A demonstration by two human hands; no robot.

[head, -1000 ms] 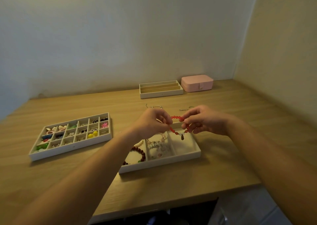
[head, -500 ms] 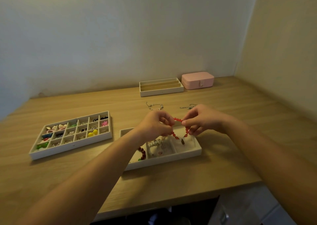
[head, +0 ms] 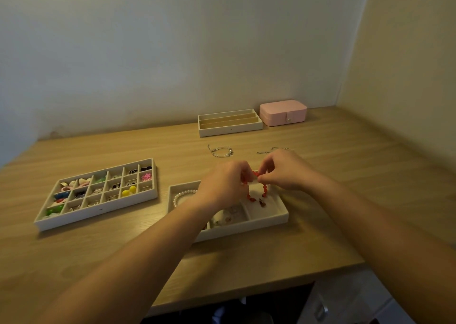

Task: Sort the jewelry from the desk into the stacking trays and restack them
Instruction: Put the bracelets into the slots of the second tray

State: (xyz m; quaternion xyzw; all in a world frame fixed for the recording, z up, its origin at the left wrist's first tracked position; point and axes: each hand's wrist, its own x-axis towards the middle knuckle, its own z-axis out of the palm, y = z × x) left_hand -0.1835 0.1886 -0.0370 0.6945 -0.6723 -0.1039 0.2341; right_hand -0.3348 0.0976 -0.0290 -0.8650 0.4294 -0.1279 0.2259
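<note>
In the last second the two hands have come closer together and a little lower. The red bead bracelet (head: 264, 191) now hangs from the fingers as a loop, and its small dark pendant reaches down into the right compartment of the bracelet tray (head: 269, 219). I cannot tell if the pendant touches the floor of it.

The left hand (head: 225, 185) pinches one side of the strand, and the right hand (head: 283, 170) pinches the other, fingertips closed on the beads. I judge it will soon be laid there (it is not released yet).

The beads look round and glossy; the tray is cream with a matte lining. A pearl bracelet (head: 182, 195) lies in its left compartment. Two thin silver chain bracelets (head: 220, 151) wait on the wooden desk (head: 345, 175), before the slotted tray (head: 230, 130).
</note>
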